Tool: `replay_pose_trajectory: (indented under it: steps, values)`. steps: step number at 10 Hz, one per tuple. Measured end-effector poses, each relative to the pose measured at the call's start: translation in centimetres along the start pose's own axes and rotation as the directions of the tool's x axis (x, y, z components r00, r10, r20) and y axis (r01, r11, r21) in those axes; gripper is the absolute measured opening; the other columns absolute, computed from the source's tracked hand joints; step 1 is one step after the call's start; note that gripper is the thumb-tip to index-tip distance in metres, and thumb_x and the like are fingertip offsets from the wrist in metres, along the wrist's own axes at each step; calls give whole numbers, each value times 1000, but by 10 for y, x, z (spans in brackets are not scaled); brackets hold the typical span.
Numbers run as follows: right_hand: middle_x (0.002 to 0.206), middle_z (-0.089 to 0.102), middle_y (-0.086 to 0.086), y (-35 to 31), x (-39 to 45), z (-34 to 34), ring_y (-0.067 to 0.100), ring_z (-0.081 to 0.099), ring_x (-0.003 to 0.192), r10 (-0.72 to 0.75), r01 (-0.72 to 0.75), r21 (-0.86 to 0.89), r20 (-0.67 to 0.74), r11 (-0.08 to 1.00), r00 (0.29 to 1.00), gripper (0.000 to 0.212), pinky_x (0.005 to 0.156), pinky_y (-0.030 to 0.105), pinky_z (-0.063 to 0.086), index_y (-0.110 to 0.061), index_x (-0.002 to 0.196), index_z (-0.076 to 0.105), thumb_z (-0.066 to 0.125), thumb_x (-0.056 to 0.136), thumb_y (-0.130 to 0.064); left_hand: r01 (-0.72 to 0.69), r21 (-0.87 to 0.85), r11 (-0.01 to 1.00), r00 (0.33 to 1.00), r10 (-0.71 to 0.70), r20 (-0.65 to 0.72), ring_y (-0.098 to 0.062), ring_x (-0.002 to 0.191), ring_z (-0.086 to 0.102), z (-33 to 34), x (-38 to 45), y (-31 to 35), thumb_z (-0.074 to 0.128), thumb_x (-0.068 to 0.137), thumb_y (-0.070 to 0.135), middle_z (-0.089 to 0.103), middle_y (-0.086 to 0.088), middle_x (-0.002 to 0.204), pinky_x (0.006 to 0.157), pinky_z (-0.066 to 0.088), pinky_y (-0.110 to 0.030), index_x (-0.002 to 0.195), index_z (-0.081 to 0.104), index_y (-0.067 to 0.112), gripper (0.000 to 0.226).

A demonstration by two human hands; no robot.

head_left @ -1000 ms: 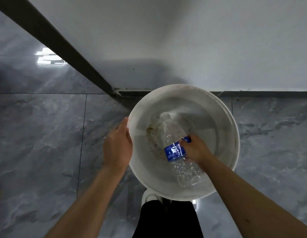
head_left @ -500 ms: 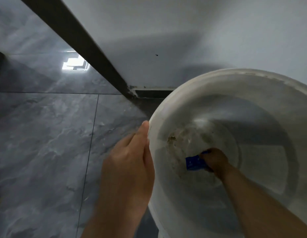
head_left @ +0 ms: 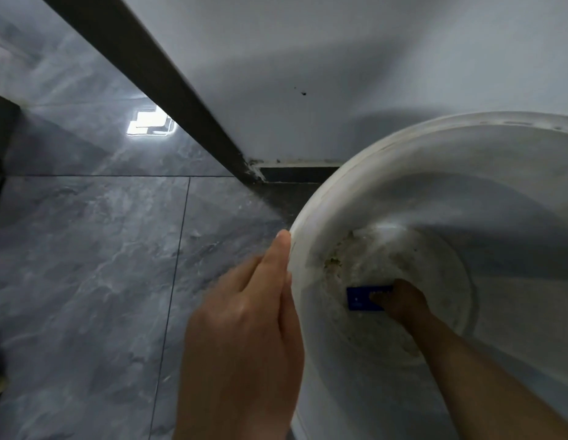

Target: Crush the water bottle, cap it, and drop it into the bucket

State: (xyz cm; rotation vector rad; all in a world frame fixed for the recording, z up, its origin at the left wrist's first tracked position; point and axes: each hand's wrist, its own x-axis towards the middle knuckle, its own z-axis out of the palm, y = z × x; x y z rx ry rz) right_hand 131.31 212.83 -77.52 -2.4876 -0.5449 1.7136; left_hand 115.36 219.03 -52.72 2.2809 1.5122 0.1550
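Bucket [head_left: 311, 223] round white plastic (grimy floor); right hand [head_left: 403, 301] grips blue-labelled bottle [head_left: 359, 299].

The head view is looking steeply down from close above, facing the white bucket [head_left: 311, 217] rim, grey floor tiles [head_left: 86, 265] and wall base.

Two bare hands, one braced and one reaching down.
The left hand [head_left: 244, 338] lies flat, fingers straight and together, thumb side uppermost; the right hand [head_left: 400, 303] (forearm stretched forward and downward) curls its fingers closed round something held.
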Motion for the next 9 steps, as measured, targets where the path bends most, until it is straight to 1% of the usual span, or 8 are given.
replay_pose_trajectory:
  steps: [1,2,3,4,5,7,8,9]
  values:
    - [127,54,25,2,-8,-7,33,55,108,1,0,8,-26,1000,1000,44,70,22,39,8,124,48,57,91,-20,17,-16,1000,1000,-17,-10,-16,58,68,-1,1,1,42,79,21,76,-10,82,39,53,-28,110,65,9,40]
    - [115,63,24,5,-27,-17,23,56,81,-56,55,-9,-37,998,998,23,43,12,35,2,104,63,51,93,-14,32,-53,998,999,-34,-28,-18,57,66,1,1,3,38,81,26,75,-10,84,48,55,-25,113,63,8,44]
    - [102,68,24,7,-60,-32,18,52,67,-33,34,31,-29,999,999,25,40,16,35,1,79,66,48,92,-9,39,-61,997,999,-40,-25,-17,61,66,-1,-1,5,43,85,25,75,-9,82,56,45,-20,114,62,9,38]
    - [82,67,23,7,-105,-50,22,56,70,-17,24,158,-49,987,999,31,65,29,46,-4,61,57,49,91,-5,92,-144,985,995,-97,-33,-16,69,62,-4,-2,10,45,88,24,74,-12,88,59,42,-17,116,59,12,33]
    - [65,61,14,1,-160,-74,23,57,61,1,14,214,-69,977,998,39,62,30,47,-12,51,48,51,89,-5,164,-151,975,983,-150,103,-3,82,47,-15,0,21,34,87,31,68,-7,106,71,39,-17,122,51,18,41]
    - [62,56,18,-13,-259,-123,25,55,63,-28,53,280,-93,959,995,33,62,37,44,-8,56,51,48,89,-4,388,-180,904,895,-324,306,7,57,39,-67,-8,37,39,93,10,41,21,64,50,27,-4,84,58,26,27]
    - [50,50,11,-19,-307,-149,20,48,45,-16,39,363,-66,931,998,35,41,21,41,-7,56,51,45,90,-2,410,-234,881,896,-342,283,5,52,31,-106,-18,50,42,92,4,32,19,58,47,36,-3,57,30,38,50]
    - [49,50,8,-24,-353,-173,16,44,41,-36,62,399,-73,915,997,33,40,21,37,-6,58,53,46,90,-3,396,-242,886,901,-323,291,1,51,36,-143,-32,70,42,92,10,39,15,56,48,36,-10,57,33,36,45]
